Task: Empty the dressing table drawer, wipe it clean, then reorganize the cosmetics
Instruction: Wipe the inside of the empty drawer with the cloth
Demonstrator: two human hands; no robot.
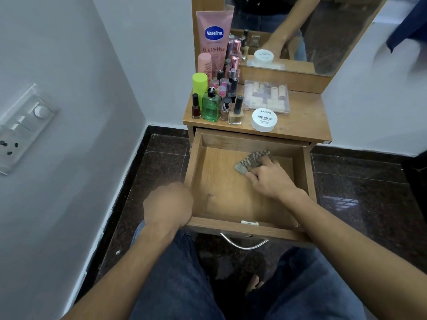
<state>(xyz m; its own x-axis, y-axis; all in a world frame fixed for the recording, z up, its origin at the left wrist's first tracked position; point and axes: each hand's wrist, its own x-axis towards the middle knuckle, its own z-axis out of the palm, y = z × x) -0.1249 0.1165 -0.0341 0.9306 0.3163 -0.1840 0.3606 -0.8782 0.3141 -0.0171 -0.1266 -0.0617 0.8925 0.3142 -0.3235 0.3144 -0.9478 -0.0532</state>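
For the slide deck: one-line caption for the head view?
Right hand presses a cloth on the empty drawer floor; left hand grips its front corner.

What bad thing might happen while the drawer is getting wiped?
The drawer is pulled far out; pressing hard on the cloth with the right hand might tip or drop it, though the left hand holds its corner. Shaking the table may topple the nail polish bottles crowded near its front edge.
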